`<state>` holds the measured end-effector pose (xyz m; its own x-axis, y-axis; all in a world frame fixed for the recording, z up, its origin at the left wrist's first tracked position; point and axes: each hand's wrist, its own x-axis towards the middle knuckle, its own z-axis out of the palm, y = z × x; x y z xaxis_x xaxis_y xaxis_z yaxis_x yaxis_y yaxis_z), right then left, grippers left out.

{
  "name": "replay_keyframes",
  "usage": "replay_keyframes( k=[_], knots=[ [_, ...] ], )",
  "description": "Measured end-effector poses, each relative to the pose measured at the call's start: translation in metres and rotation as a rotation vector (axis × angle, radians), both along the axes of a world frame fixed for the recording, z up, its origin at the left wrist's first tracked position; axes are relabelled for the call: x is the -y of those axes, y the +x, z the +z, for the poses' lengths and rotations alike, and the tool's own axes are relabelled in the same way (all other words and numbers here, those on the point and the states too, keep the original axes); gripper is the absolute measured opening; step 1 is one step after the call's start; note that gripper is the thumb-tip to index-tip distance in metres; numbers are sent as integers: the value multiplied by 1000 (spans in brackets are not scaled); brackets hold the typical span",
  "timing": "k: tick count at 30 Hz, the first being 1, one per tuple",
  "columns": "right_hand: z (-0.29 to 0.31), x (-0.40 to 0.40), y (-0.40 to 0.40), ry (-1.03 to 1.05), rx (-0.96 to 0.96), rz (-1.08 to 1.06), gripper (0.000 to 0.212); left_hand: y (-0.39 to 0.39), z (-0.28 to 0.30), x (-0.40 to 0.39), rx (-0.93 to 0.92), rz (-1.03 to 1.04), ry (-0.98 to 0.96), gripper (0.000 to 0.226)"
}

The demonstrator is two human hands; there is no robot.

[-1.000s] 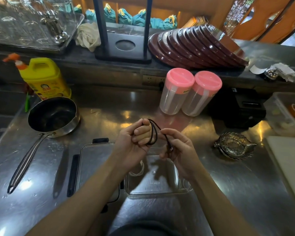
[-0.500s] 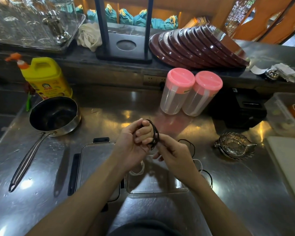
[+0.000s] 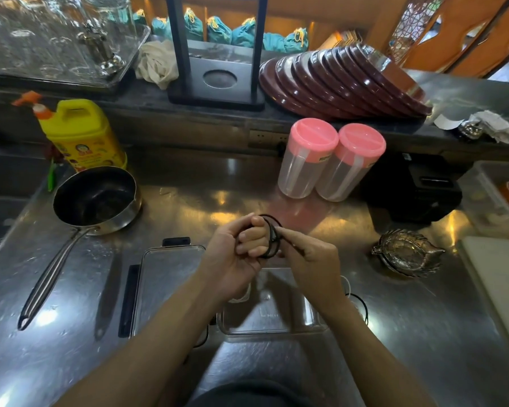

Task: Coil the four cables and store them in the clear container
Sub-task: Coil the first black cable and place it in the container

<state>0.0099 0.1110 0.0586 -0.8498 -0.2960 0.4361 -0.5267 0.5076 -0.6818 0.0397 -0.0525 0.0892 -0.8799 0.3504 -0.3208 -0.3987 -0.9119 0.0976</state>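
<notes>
While the left hand grips the coiled black cable, the right hand pinches its strand above the clear container; no label is legible.

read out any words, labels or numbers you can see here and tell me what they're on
Nothing reads clearly.
Yellow jug: printed label with a cartoon face, lettering blurred.
Pink-lidded jars: small stickers, too small to read.
Clear container: faint embossed mark, illegible.
</notes>
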Motion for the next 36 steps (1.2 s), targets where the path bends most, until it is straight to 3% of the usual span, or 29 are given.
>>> replay_keyframes(
  k=[4, 8, 14, 21, 24, 28, 30, 33, 36],
  knots=[
    [-1, -1, 0, 65, -3, 37, 20, 0, 2, 1, 4, 21, -143, 31],
    [-4, -1, 5, -192, 371, 76, 22, -2, 5, -3, 4, 47, -330, 33],
    [12, 7, 21, -554, 737, 342, 46, -7, 6, -10, -30, 177, -675, 34],
    [14, 27, 26, -477, 714, -54, 10, -4, 4, -25, -72, 100, -959, 35],
    [10, 32, 25, -271, 533, -190, 21, -2, 5, -32, -54, 133, -942, 33],
    [1, 33, 25, 73, 110, -322, 38, -2, 4, -40, 75, 257, -840, 35],
    [1, 36, 28, -5, 41, -306, 34, -5, 4, -40, 138, 306, -725, 35],
    [1, 36, 36, -251, 89, -200, 25, -16, 2, -29, 238, 385, -433, 35],
    [5, 39, 41, -648, 436, -181, 28, -23, 0, -20, 234, 416, -289, 38]
  ],
)
